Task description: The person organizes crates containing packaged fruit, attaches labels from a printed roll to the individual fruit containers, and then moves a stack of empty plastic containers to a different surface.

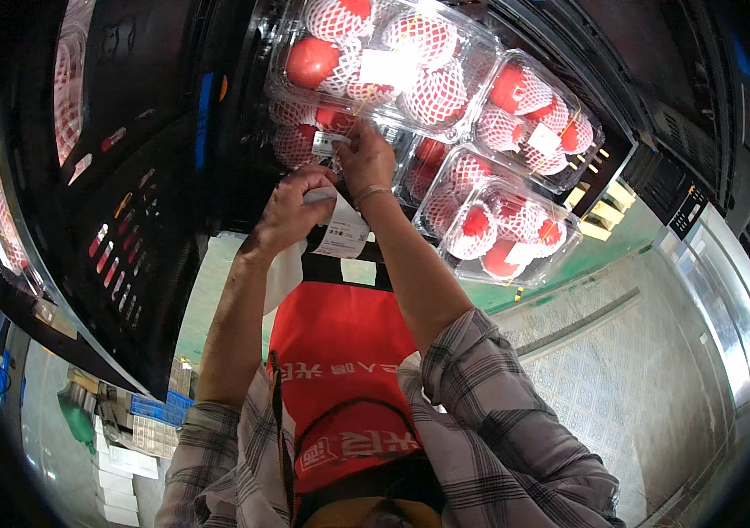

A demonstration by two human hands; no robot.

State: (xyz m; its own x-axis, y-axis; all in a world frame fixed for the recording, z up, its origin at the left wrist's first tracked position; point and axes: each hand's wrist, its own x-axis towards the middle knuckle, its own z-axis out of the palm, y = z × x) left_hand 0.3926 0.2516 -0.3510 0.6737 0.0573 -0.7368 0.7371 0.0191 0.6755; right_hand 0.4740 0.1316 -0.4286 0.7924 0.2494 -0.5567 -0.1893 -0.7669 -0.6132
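My left hand (pixel 299 204) grips a strip of printed white labels (pixel 343 231) that hangs down between my forearms. My right hand (pixel 373 162), a thin bracelet at its wrist, pinches the edge of a small white label (pixel 327 143). That label lies against a clear plastic clamshell box (pixel 292 112) of red round fruit in white foam nets; whether it is stuck on, I cannot tell. Partly over this box rests a larger-looking clamshell box (pixel 312 92) with a white label on its lid. More filled boxes, one labelled box (pixel 540 125) and another labelled box (pixel 513 237), sit to the right.
Black slotted plastic crates (pixel 144 231) rise close on my left. Pale wooden pieces (pixel 602 211) jut out at the right. Blue crates (pixel 160 409) and stacked cartons stand on the floor at lower left. A red apron (pixel 342 330) covers my front.
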